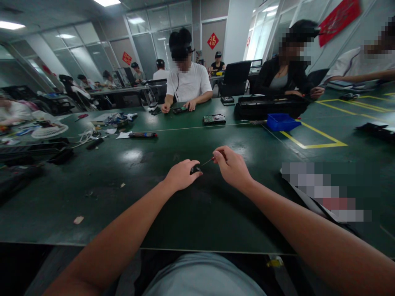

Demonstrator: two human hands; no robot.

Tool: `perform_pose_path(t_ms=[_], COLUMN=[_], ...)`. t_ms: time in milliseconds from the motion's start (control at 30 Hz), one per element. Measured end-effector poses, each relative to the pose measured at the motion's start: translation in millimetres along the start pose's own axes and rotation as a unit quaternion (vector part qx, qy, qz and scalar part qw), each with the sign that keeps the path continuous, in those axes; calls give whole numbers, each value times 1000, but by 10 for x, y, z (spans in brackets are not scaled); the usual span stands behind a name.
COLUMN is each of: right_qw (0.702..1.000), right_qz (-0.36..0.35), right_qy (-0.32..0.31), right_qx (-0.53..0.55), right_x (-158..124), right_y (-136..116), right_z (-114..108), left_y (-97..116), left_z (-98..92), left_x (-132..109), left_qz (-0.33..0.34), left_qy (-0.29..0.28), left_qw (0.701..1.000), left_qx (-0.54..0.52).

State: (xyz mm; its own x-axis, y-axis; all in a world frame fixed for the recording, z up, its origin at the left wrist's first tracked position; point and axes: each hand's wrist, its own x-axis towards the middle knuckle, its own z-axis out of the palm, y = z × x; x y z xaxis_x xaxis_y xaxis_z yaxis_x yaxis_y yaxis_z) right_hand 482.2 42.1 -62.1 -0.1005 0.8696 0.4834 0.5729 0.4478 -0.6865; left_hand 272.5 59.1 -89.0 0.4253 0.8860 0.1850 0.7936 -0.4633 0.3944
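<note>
On the green tabletop (pixel 173 213), my left hand (pixel 182 174) is closed round a small black part (pixel 195 169) with shiny spots, thumb and fingers on either side of it. Its exact kind is too small to make out. My right hand (pixel 230 164) pinches the red handle of a thin screwdriver (pixel 208 162). The metal shaft slants down to the left, and its tip is at or very near the black part. Whether the tip touches cannot be made out.
Ahead lie a hard drive (pixel 214 119), a blue bin (pixel 282 122) and a long black casing (pixel 271 107). A dark cylindrical tool (pixel 143 135) is left of centre. Blurred papers (pixel 324 193) lie by my right arm. A person (pixel 188 80) works opposite.
</note>
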Motion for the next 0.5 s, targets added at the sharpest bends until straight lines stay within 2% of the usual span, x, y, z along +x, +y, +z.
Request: perform_pose_path(t_ms=[133, 300, 500], right_qw=[1000, 1000, 999], right_qz=[-1, -5, 0], right_qy=[-6, -17, -33], right_qx=[6, 14, 31], right_x=[-1, -9, -16], right_y=[-10, -29, -34], right_z=[-3, -6, -21], left_y=[-15, -7, -98], left_z=[45, 1, -120], left_x=[45, 44, 41], left_qz=[11, 16, -38], left_qy=[-1, -12, -7], left_qw=[1000, 999, 999], left_qx=[17, 31, -20])
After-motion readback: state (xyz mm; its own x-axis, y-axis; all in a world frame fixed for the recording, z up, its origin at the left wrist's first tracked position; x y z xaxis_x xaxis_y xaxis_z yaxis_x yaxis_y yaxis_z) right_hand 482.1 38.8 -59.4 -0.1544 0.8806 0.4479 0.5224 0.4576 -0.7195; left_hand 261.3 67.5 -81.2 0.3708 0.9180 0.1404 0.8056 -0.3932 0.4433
